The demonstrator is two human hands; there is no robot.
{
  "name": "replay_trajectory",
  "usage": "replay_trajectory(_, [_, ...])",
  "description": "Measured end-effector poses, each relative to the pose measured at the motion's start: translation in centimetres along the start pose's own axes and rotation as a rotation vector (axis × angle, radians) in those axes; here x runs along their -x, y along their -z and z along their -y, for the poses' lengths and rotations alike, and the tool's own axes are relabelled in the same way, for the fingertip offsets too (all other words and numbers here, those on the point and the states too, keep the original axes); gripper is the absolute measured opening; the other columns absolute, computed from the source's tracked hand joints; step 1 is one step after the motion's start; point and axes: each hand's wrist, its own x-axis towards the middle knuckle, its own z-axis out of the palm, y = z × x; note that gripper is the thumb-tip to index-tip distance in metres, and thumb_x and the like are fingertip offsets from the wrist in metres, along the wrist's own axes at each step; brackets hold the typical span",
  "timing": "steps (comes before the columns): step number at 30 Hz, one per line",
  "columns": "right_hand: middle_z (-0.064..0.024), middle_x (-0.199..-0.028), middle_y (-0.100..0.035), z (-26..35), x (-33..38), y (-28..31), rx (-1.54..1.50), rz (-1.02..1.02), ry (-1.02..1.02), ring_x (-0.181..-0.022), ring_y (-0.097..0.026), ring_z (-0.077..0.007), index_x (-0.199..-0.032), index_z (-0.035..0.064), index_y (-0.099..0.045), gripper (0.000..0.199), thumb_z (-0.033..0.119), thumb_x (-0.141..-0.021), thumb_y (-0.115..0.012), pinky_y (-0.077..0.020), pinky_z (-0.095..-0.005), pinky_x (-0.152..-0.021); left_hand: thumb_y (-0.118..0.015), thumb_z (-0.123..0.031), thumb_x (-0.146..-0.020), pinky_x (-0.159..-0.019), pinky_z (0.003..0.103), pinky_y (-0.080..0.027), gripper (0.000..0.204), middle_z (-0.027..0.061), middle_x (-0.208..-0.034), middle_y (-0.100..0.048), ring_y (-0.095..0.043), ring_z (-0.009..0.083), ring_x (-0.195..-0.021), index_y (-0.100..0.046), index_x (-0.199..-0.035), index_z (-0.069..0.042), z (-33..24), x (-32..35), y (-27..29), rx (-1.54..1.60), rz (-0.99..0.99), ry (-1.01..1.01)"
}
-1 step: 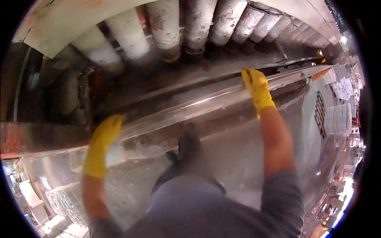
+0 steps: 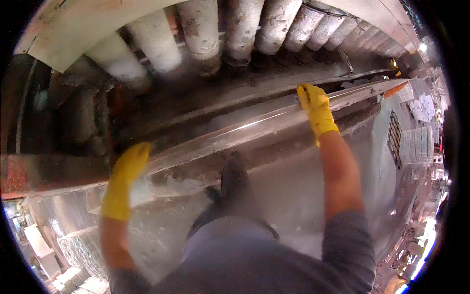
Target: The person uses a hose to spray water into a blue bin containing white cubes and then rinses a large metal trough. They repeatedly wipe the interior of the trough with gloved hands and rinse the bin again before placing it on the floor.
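Note:
A long, pale metal bar with a shiny upper edge runs slantwise across the view, from my left hand up to the far right. My right hand, in a yellow rubber glove, is closed over its upper edge, right of the middle. Near the bar's left end, my left hand, gloved alike, has its fingers bent together against the edge. That hand is slightly blurred, and its fingertips are partly hidden. Both arms reach forward, well apart, with my torso between them.
A row of thick, crusted rollers stands beyond the bar, under a pale curved panel. The dark recess lies below them. A grey floor spreads on my side. White stacks and a metal grate are at the right.

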Motion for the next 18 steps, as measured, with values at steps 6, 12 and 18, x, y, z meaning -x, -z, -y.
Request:
replay_trajectory(6, [-0.0162, -0.079, -0.071, -0.4, 1.4, -0.8, 0.055, 0.004, -0.016, -0.076, -0.068, -0.0396, -0.093, 0.0089, -0.073, 0.022, 0.030, -0.094, -0.068, -0.0539, -0.0480, -0.070, -0.056, -0.033, -0.103, -0.106, 0.039, -0.045, 0.038, 0.0162, -0.133, -0.067, -0.061, 0.0343, -0.125, -0.067, -0.132, -0.011, -3.4, -1.7, -2.1, 0.127, -0.069, -0.010])
replay_trajectory(12, [-0.0174, -0.083, -0.072, -0.5, 1.2, 0.4, 0.055, 0.089, -0.025, -0.080, -0.068, -0.0403, -0.097, 0.0075, -0.073, 0.024, 0.030, -0.094, -0.065, -0.0523, -0.0491, -0.073, -0.061, -0.031, -0.100, -0.107, 0.043, -0.046, 0.037, 0.0164, -0.132, -0.067, -0.061, 0.0373, -0.122, -0.068, -0.131, -0.011, -11.1, -3.9, -2.8, 0.155, -0.165, -0.238])
replay_trajectory(18, [-0.0188, -0.084, -0.071, -0.3, 0.8, 0.4, 0.039, 0.174, -0.058, -0.080, -0.067, -0.0418, -0.102, 0.0055, -0.073, 0.030, 0.033, -0.093, -0.064, -0.0518, -0.0495, -0.075, -0.071, -0.025, -0.092, -0.107, 0.046, -0.046, 0.044, 0.0183, -0.134, -0.065, -0.059, 0.0382, -0.124, -0.065, -0.132, -0.006, -14.6, -8.8, -3.7, 0.147, -0.165, -0.636])
